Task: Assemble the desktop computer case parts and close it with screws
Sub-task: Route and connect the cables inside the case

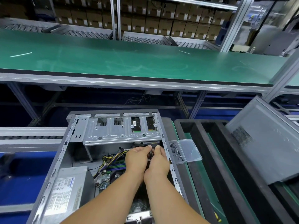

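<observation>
An open grey desktop case [64, 152] lies on its side in front of me. Its silver drive cage [119, 131] spans the far end, and the power supply [68, 189] sits at the near left. Both hands reach inside, just below the drive cage. My left hand [137, 159] and my right hand [159, 162] pinch a black cable connector [151, 153] between their fingertips. Yellow and black wires [111, 159] run from the left toward my hands. A small clear plastic box [188, 150] with several dark screws [175, 151] rests on the case's right edge, its lid open.
The grey side panel [265, 146] leans upright at the right, behind black foam trays [202, 143]. A long green conveyor belt [129, 62] crosses the view above the case. Shelves of brown cartons [161, 18] stand behind it. Blue floor lies at the left.
</observation>
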